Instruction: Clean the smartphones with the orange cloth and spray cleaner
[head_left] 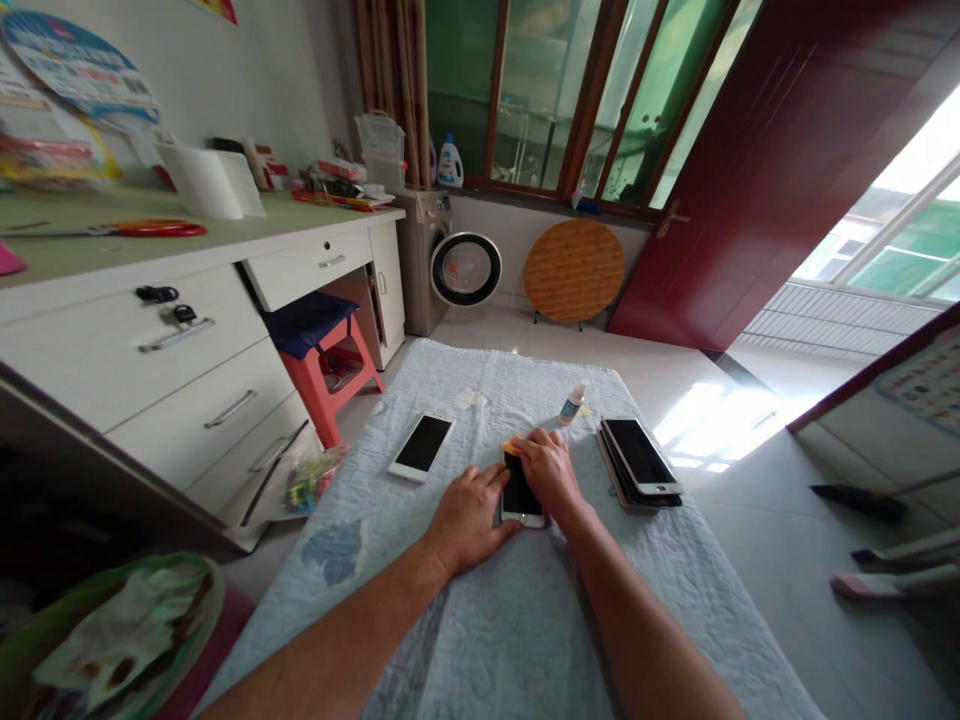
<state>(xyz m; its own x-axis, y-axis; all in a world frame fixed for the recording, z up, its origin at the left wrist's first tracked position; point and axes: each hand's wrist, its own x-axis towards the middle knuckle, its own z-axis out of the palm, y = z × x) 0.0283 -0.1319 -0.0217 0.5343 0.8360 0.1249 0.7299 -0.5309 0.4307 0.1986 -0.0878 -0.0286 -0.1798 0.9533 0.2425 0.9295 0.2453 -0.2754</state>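
Note:
A white-framed smartphone [520, 492] lies face up on the cloth-covered table between my hands. My left hand [466, 515] holds it along its left side, thumb at the bottom edge and fingertips near the upper left. In the fingers of my right hand [551, 466] is an orange cloth [513, 446], pressed onto the top of the screen. To the left lies another white smartphone [422, 446], dark screen up. On the right is a stack of phones, with a white one [640, 455] on top. A small spray bottle [572, 402] stands upright beyond my right hand.
A light blue quilted cloth [600, 620] covers the table. Left of it are a red stool [319, 380], a desk with drawers [210, 400] and a trash bin [217, 610]. A washing machine [424, 270] with its door open stands behind.

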